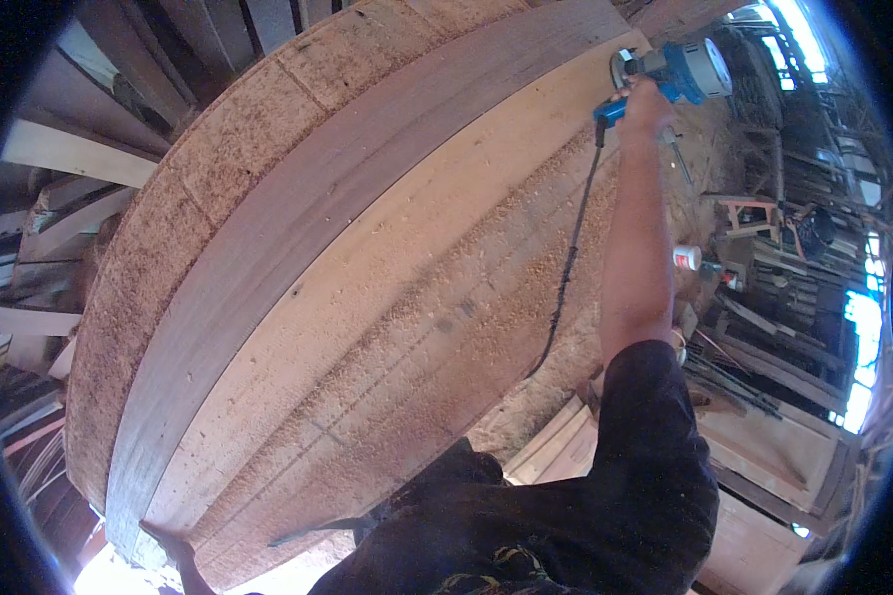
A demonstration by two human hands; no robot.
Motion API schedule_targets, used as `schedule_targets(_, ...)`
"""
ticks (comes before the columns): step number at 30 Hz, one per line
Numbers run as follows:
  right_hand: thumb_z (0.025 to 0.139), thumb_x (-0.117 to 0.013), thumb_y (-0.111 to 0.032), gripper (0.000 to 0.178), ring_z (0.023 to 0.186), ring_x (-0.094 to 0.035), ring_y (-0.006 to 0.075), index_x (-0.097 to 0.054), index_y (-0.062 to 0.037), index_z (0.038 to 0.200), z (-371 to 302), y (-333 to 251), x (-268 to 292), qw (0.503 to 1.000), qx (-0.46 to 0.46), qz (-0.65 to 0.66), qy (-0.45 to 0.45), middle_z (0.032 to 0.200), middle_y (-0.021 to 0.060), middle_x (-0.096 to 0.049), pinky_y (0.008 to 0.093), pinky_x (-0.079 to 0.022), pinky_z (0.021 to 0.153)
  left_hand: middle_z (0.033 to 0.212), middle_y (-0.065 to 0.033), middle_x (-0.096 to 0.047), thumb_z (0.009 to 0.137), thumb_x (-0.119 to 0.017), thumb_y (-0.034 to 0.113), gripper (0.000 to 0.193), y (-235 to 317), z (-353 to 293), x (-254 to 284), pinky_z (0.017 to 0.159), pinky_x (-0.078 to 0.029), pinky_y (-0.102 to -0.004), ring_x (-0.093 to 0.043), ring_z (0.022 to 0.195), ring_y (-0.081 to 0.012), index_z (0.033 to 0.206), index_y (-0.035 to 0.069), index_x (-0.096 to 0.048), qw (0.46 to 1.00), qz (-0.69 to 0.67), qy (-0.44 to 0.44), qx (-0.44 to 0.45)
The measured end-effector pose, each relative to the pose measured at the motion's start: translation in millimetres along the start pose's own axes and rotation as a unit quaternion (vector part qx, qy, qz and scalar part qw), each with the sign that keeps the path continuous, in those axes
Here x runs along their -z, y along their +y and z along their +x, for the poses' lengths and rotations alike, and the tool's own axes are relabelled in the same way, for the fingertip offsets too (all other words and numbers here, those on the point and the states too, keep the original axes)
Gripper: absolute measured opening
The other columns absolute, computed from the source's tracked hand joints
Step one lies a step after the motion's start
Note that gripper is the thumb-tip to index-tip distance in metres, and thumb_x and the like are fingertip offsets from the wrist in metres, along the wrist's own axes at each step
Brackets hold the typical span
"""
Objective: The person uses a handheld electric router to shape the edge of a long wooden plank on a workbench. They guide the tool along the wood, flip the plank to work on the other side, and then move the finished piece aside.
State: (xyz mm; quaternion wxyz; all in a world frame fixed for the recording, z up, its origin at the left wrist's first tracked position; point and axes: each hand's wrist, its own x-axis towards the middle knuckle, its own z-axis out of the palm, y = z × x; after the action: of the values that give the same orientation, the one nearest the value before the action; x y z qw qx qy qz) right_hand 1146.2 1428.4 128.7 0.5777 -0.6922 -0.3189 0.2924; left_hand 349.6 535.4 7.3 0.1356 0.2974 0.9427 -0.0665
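Observation:
A blue router (683,74) with a pale round cap is at the far right end of a light wooden plank (367,248). My right hand (648,107) is wrapped round its blue handle, arm stretched far forward. From the handle a black cord (573,263) runs back toward my body across the sawdust. At the near left end of the plank, my left hand (172,545) lies with its fingers stretched out, touching the wood near its edge. A darker reddish-brown plank (298,213) lies along the light one's far side.
Sawdust coats the bench surface (427,347) around the planks. Stacked boards (79,159) stand at the left. On the right are a white container (687,258), a small wooden stool (749,213) and piled timber (804,327). Framed panels (764,446) lie at the lower right.

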Motion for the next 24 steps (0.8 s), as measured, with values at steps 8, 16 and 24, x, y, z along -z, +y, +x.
schedule_targets(8, 0.088, -0.063, -0.004, 0.006, 0.056, -0.056, 0.0209, -0.061, 0.0013, 0.086, 57.2, 13.8, 9.7, 0.999, 0.013, 0.039, 0.009, 0.071, 0.0092, -0.057, 0.0352, -0.050, 0.053, 0.172, -0.0274, 0.008, 0.076, -0.042, -0.007, 0.101, 24.3, 7.5, -16.7, 0.132, -0.002, -0.0448, 0.002, 0.161, -0.0373, 0.162, -0.007, 0.010, 0.995, -0.037, 0.056, -0.067)
schedule_targets(16, 0.084, -0.070, -0.001, 0.009, 0.055, -0.058, 0.0196, -0.061, -0.0003, 0.086, 64.8, 20.4, 10.8, 0.996, 0.076, -0.034, -0.016, 0.070, 0.0083, -0.059, 0.0344, -0.050, 0.051, 0.170, -0.0221, -0.027, 0.083, -0.050, -0.011, 0.087, 133.8, 2.8, 18.2, 0.130, -0.019, -0.0459, -0.024, 0.158, -0.0351, 0.165, 0.004, -0.026, 0.991, -0.098, 0.075, -0.054)
schedule_targets(24, 0.085, -0.069, -0.001, 0.009, 0.057, -0.060, 0.0166, -0.064, -0.0012, 0.092, 40.7, 11.9, 48.0, 0.998, 0.065, -0.021, 0.005, 0.073, 0.0068, -0.061, 0.0334, -0.049, 0.049, 0.172, -0.0150, -0.027, 0.091, -0.078, 0.026, 0.091, 564.0, -51.7, 83.1, 0.126, -0.013, -0.0540, -0.020, 0.160, -0.0319, 0.165, 0.011, -0.028, 0.908, -0.162, 0.065, -0.380)
